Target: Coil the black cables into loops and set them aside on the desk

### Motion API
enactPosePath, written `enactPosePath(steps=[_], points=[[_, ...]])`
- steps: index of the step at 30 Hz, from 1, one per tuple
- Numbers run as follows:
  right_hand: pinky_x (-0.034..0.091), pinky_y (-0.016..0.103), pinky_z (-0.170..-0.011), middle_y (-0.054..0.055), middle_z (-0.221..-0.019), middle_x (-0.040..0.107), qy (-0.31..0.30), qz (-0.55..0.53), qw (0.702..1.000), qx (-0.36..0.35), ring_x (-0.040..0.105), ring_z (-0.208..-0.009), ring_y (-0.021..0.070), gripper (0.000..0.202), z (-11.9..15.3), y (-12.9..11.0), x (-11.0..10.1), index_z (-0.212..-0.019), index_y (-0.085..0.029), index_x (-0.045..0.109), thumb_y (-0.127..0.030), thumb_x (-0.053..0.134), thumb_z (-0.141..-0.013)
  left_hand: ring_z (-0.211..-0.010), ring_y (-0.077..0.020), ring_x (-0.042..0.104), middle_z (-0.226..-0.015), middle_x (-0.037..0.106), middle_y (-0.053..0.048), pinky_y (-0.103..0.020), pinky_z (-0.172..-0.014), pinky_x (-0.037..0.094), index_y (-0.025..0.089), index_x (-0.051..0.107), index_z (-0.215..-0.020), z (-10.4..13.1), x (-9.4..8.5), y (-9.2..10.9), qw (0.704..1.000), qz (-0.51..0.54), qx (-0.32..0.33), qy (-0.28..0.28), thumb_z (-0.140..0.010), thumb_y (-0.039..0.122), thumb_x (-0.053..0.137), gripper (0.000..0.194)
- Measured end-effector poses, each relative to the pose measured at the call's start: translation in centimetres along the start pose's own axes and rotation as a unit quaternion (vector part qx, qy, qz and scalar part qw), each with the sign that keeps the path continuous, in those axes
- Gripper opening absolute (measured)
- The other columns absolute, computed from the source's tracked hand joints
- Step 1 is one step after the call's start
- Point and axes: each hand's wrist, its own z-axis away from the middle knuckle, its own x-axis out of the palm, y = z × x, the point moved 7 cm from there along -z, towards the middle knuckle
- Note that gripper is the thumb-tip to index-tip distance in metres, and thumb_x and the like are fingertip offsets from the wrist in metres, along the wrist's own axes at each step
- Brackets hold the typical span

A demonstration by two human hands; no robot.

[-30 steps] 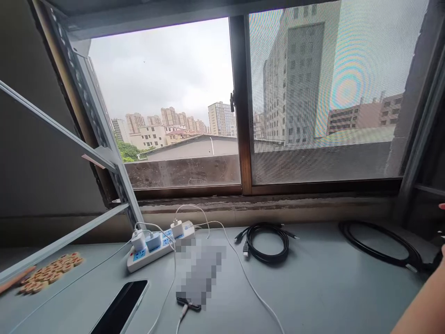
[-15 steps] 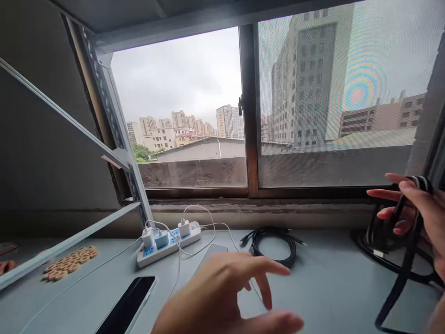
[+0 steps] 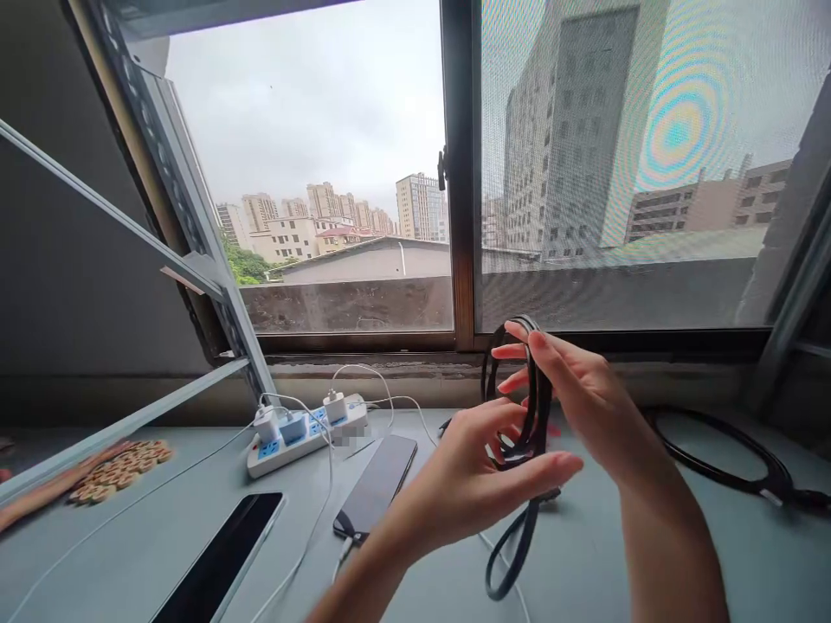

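Both hands are working at centre frame, raised above the grey desk. The right hand is holding a coiled black cable upright, its fingers curled round the top of the coil, thumb side toward the window. The left hand is closing partly on the lower part of the same coil, thumb extended to the right and fingers hooking into the loops; how firmly it is gripping cannot be told. One loop of the cable is hanging down below the hands toward the desk, lower centre.

At left of centre, a white power strip is lying on the desk with three chargers plugged in and white leads trailing from it. A dark phone is lying just right of the strip, with a lead at its lower end. A second phone is lying at lower left. A second black cable is lying looped at the right edge of the desk. Small wooden pieces are sitting in a cluster at far left.
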Motion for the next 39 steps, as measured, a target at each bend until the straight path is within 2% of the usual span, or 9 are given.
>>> enactPosePath(steps=[4, 8, 12, 17, 22, 27, 32, 36, 39], points=[[0.046, 0.024, -0.055, 0.003, -0.072, 0.068, -0.04, 0.058, 0.997, -0.037, 0.063, -0.062, 0.0154, 0.055, -0.5, -0.3, 1.5, -0.084, -0.018, 0.069, -0.067, 0.043, -0.084, -0.054, -0.011, 0.054, -0.066, 0.059, -0.001, -0.02, -0.048, 0.039, 0.015, 0.06, -0.082, 0.0, 0.3, -0.5, 0.993, 0.117, -0.024, -0.005, -0.089, 0.041, 0.057, 0.028], [0.04, 0.024, -0.054, 0.0, -0.061, 0.063, -0.025, 0.132, 0.988, -0.074, 0.058, -0.056, 0.0129, 0.057, -0.5, -0.6, 1.4, -0.063, -0.019, 0.061, -0.065, 0.039, -0.087, -0.036, -0.0084, 0.044, -0.05, 0.052, 0.004, -0.017, -0.036, 0.033, 0.018, 0.05, -0.083, -0.2, -1.1, -1.4, 0.976, 0.201, -0.037, 0.072, -0.092, 0.052, 0.048, 0.035], [0.034, 0.023, -0.051, -0.001, -0.054, 0.058, -0.014, 0.166, 0.982, -0.089, 0.05, -0.049, 0.0108, 0.053, 1.0, -1.7, 1.0, -0.059, -0.02, 0.063, -0.06, 0.043, -0.088, -0.03, -0.0073, 0.039, -0.045, 0.049, 0.006, -0.016, -0.031, 0.028, 0.019, 0.044, -0.078, -0.6, -2.8, -2.3, 0.97, 0.193, -0.015, 0.144, -0.089, 0.061, 0.047, 0.043], [0.024, 0.023, -0.045, -0.004, -0.044, 0.045, -0.139, 0.264, 0.948, -0.11, 0.038, -0.044, 0.0079, 0.048, 3.6, -2.2, 3.1, -0.047, -0.019, 0.054, -0.053, 0.057, -0.081, -0.034, -0.0062, 0.041, -0.049, 0.049, 0.006, -0.015, -0.033, 0.028, 0.019, 0.044, -0.076, -0.8, -3.8, -2.9, 0.969, 0.187, 0.004, 0.163, -0.083, 0.064, 0.054, 0.047], [0.034, 0.021, -0.047, -0.002, -0.056, 0.059, -0.188, 0.184, 0.961, -0.085, 0.05, -0.049, 0.0096, 0.038, 3.8, -1.9, 4.0, -0.058, -0.02, 0.059, -0.048, 0.055, -0.083, -0.03, -0.0047, 0.031, -0.043, 0.039, 0.009, -0.015, -0.029, 0.02, 0.02, 0.045, -0.074, -0.7, -4.1, -2.8, 0.969, 0.193, -0.017, 0.155, -0.085, 0.056, 0.058, 0.041], [0.04, 0.021, -0.043, 0.002, -0.074, 0.069, -0.026, 0.029, 0.999, -0.036, 0.056, -0.044, 0.0095, 0.033, 1.4, -1.3, -0.1, -0.074, -0.019, 0.055, -0.051, 0.052, -0.085, -0.031, -0.0032, 0.02, -0.041, 0.031, 0.01, -0.017, -0.03, 0.013, 0.019, 0.051, -0.07, 0.5, -7.2, -1.7, 0.955, 0.209, 0.016, 0.211, -0.083, 0.044, 0.066, 0.032], [0.032, 0.023, -0.038, 0.003, -0.066, 0.064, 0.204, -0.112, 0.972, -0.006, 0.048, -0.04, 0.008, 0.018, 0.6, -0.2, -6.5, -0.071, -0.019, 0.056, -0.034, 0.056, -0.08, -0.029, -0.0055, 0.024, -0.039, 0.029, 0.009, -0.019, -0.03, 0.015, 0.021, 0.044, -0.066, 3.1, -12.8, -0.9, 0.881, 0.233, 0.09, 0.401, -0.087, 0.045, 0.061, 0.037], [0.029, 0.022, -0.037, 0.001, -0.066, 0.063, 0.274, -0.112, 0.955, -0.006, 0.045, -0.04, 0.0071, 0.016, 0.7, 0.6, -9.4, -0.08, -0.021, 0.061, -0.024, 0.068, -0.065, -0.031, -0.0065, 0.03, -0.041, 0.033, 0.009, -0.017, -0.032, 0.022, 0.021, 0.043, -0.072, 4.2, -15.4, -1.5, 0.838, 0.247, 0.101, 0.475, -0.093, 0.044, 0.053, 0.033], [0.022, 0.019, -0.032, -0.005, -0.051, 0.051, 0.263, -0.134, 0.956, 0.004, 0.036, -0.035, 0.0058, 0.024, 0.6, 1.1, -10.0, -0.078, -0.022, 0.063, -0.017, 0.069, -0.055, -0.03, -0.0053, 0.025, -0.04, 0.031, 0.009, -0.017, -0.031, 0.018, 0.02, 0.046, -0.075, 3.9, -15.9, -2.2, 0.862, 0.243, 0.075, 0.439, -0.092, 0.047, 0.054, 0.033]])
